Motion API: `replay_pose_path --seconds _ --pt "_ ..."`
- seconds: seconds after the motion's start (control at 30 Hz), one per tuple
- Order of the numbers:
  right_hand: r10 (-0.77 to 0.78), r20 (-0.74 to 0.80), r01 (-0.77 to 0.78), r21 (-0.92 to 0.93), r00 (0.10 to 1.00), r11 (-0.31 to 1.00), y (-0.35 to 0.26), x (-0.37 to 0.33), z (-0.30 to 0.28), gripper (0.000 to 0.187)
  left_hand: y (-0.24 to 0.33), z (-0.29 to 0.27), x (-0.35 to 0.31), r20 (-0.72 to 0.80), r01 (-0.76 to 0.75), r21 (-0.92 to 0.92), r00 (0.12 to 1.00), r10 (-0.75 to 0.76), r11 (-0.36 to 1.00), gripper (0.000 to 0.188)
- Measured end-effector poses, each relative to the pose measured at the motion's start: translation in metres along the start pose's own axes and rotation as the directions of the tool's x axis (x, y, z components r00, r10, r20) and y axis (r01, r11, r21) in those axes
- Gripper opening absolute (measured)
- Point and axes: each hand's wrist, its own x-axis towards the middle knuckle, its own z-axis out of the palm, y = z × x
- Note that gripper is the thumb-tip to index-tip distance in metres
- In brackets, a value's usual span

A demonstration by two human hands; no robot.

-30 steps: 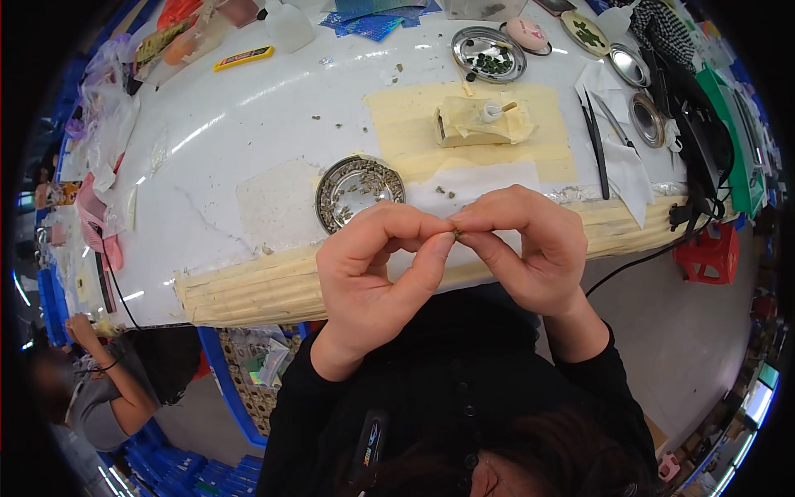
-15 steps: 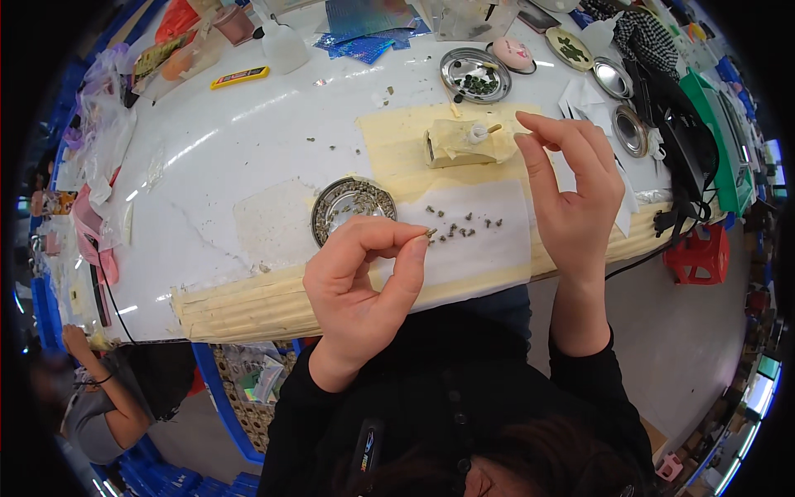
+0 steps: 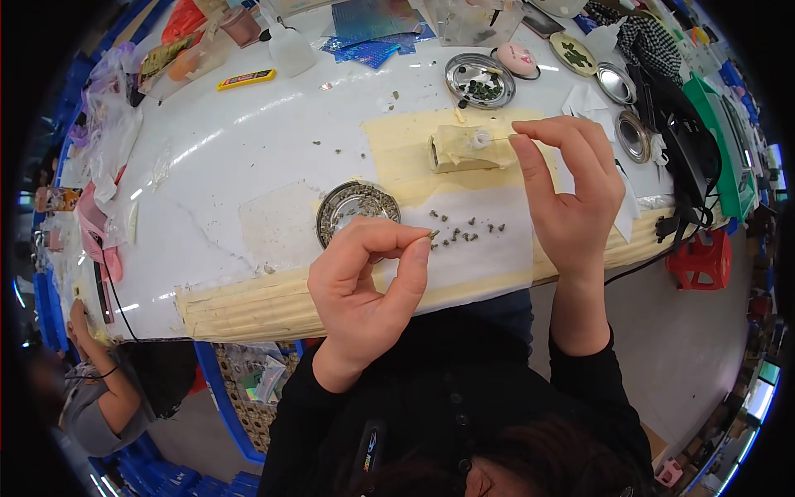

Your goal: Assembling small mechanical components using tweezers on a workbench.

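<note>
OK so the biggest thing here is the white desk (image 3: 215, 166), pretty cluttered along its far edge. There's a wide patch of pale yellow tape (image 3: 397, 149) on it, and a white sheet (image 3: 497, 261) closer to the near edge. Then two bare hands, both raised above the desk: the right hand (image 3: 577, 190) has thumb and forefinger pinched on the end of a thin stick (image 3: 502, 137), while the left hand (image 3: 364, 286), by the sheet's left side, grips one tiny piece (image 3: 432, 235) the same way. Just behind the left hand sits a round metal dish (image 3: 340, 219) with loads of small brownish bits in it, part of its near edge hidden by that hand. Over on the tape there's a wrapped block (image 3: 464, 156) topped by a little whitish container (image 3: 481, 138), and the stick runs from there to the right hand. Smallest of all, loose dark bits (image 3: 472, 237) lie scattered across the sheet between the hands
</note>
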Motion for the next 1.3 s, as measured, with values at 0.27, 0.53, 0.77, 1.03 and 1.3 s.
replay_pose_path --seconds 0.27,0.53,0.77,1.03,1.3 --pt "0.117 0.155 -0.189 0.622 0.981 0.76 -0.031 -0.02 -0.012 0.01 0.001 0.002 0.0 0.039 -0.023 0.007 0.999 0.023 1.0 0.011" --pt "0.2 0.291 -0.353 0.782 0.936 0.513 -0.046 -0.029 -0.005 0.016 0.006 0.002 -0.001 0.124 0.118 -0.124 0.987 -0.102 0.985 0.01" --pt "0.176 0.294 -0.342 0.767 0.94 0.543 -0.045 -0.03 -0.004 0.016 0.006 0.003 -0.001 0.116 0.121 -0.136 0.988 -0.105 0.983 0.01" --pt "0.183 0.288 -0.341 0.766 0.94 0.546 -0.045 -0.03 -0.004 0.016 0.006 0.004 -0.001 0.114 0.124 -0.142 0.988 -0.108 0.982 0.009" --pt "0.182 0.285 -0.337 0.762 0.941 0.553 -0.045 -0.03 -0.003 0.014 0.005 0.003 -0.001 0.118 0.124 -0.135 0.987 -0.108 0.983 0.01"
